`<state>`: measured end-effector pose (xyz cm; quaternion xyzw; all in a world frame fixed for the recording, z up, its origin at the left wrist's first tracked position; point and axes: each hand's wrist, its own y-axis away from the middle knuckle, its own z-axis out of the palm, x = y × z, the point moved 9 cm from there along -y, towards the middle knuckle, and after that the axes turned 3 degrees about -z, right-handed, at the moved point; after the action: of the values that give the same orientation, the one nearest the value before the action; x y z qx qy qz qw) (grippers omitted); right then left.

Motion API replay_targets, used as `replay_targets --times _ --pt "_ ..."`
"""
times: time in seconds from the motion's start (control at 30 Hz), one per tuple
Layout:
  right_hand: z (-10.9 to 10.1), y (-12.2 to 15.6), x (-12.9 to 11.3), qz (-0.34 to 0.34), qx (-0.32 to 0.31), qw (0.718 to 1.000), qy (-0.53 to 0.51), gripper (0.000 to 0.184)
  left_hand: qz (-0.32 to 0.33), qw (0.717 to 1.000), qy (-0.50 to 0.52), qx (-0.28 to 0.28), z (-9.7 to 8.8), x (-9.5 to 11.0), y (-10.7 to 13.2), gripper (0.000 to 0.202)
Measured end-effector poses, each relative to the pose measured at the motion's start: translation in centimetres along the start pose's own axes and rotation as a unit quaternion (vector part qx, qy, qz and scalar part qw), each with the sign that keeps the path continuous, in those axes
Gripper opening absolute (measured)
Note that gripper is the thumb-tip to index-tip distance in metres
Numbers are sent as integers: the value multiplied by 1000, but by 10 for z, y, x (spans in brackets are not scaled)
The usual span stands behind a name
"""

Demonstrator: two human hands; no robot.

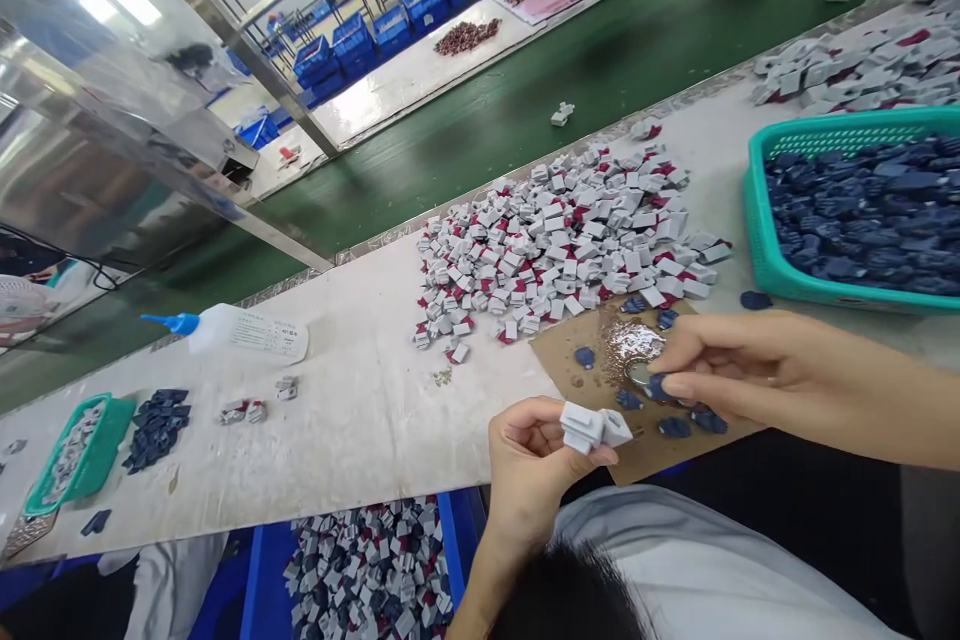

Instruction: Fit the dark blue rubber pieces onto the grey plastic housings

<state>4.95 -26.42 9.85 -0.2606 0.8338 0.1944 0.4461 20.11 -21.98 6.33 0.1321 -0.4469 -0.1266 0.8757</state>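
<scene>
Left hand (532,465) curls shut around one grey-white plastic part (596,427), held just off the near edge of the cardboard sheet (559,350) on the worktop (360,420); right hand (720,370) pinches one dark blue piece (658,386) narrowly between thumb and fingertips, over the glue puddle (634,342) at the cardboard's middle; six more blue pieces lie loose on the cardboard; behind it, a heap of grey-and-red parts (562,240), too many to count; right of it, one teal basket (757,220); well left, one glue bottle (247,330).
</scene>
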Motion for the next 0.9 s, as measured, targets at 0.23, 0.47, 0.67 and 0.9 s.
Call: replay_targets --times 0.23,0.47,0.67,0.9 --pt "-5 6 -45 -83 2 996 -42 25 -2 999 -14 -33 12 -6 6 25" --pt "2 3 -45 -86 -29 996 -26 30 -4 999 -22 -22 12 -5 7 27" --pt "8 3 -48 -88 -66 994 -8 32 5 999 -26 -31 17 -14 4 24" --pt "22 -6 -14 30 -57 980 -190 38 9 986 -152 -70 16 -28 -3 40"
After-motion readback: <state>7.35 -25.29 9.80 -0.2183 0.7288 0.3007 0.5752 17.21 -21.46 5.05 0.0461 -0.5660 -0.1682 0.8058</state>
